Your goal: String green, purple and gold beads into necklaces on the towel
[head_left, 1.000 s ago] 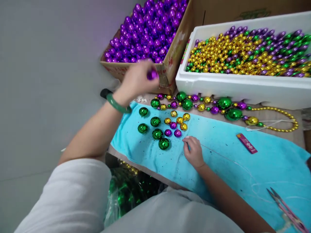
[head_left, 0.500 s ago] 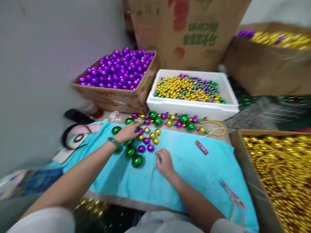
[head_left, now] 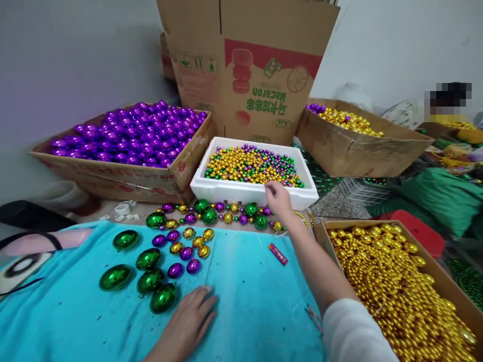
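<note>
My left hand [head_left: 190, 319] lies flat on the turquoise cloth [head_left: 241, 301], its fingers apart and holding nothing. Just beyond it are several large green balls [head_left: 163, 297], with smaller purple balls [head_left: 193, 266] and gold balls [head_left: 204, 251] grouped to their right. My right hand [head_left: 279, 197] is at the front rim of the white foam box [head_left: 245, 192], fingers pinched together; whatever is between them, if anything, is too small to make out. Small gold, green and purple beads [head_left: 241, 166] fill that box. Below it runs a strung bead garland [head_left: 227, 217], partly hidden by my right forearm.
A carton of purple balls [head_left: 124, 171] stands at the left. Gold bead strings fill a carton [head_left: 323, 234] at the right, and another carton [head_left: 350, 151] is behind. Small snips [head_left: 314, 318] and a red packet [head_left: 278, 254] lie on the cloth. A person's head [head_left: 451, 95] is far right, blurred out.
My left hand has left the balls and come back toward me onto the cloth. My right hand has moved forward from the cloth to the foam box. The view has shifted.
</note>
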`<state>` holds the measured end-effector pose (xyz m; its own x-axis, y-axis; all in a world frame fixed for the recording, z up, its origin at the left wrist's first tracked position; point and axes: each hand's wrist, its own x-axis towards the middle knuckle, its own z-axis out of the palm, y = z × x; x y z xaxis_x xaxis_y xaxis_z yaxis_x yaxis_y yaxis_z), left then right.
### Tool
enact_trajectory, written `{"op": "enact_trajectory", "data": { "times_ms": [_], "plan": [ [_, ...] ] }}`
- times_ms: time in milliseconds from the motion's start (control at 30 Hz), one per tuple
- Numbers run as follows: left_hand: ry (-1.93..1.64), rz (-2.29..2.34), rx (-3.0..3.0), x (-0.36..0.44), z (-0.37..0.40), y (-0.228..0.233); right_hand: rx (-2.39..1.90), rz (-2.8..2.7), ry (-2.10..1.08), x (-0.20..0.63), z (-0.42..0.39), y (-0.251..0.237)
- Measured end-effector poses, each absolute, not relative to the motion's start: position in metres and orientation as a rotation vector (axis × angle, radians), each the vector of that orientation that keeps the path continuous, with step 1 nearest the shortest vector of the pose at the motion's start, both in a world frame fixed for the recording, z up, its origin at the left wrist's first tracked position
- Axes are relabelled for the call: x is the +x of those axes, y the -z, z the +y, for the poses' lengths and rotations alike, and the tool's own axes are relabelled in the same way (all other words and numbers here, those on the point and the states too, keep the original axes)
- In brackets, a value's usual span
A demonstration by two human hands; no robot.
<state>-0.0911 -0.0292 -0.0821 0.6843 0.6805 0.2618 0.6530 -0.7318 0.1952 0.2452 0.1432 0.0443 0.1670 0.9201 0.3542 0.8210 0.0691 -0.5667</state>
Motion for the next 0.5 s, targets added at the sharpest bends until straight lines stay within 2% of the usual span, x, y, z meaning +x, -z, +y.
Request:
{"op": "enact_trajectory", "data": {
  "times_ms": [67,133,300,500],
  "plan": [
    [-0.499,1.162,2.839,-0.089,-0.033,0.099,-2.039,-1.746,-0.110,0.274,0.180,-0.065],
    [-0.510,1.215,2.860,-0.089,-0.034,0.111,-2.118,-1.817,-0.149,0.285,0.212,-0.074],
    [-0.522,1.254,2.894,-0.092,-0.037,0.124,-2.105,-1.964,-0.337,0.267,0.261,-0.060],
    [-0.489,1.251,2.966,-0.090,-0.038,0.117,-2.078,-1.834,-0.553,0.257,0.275,-0.045]
  ]
}}
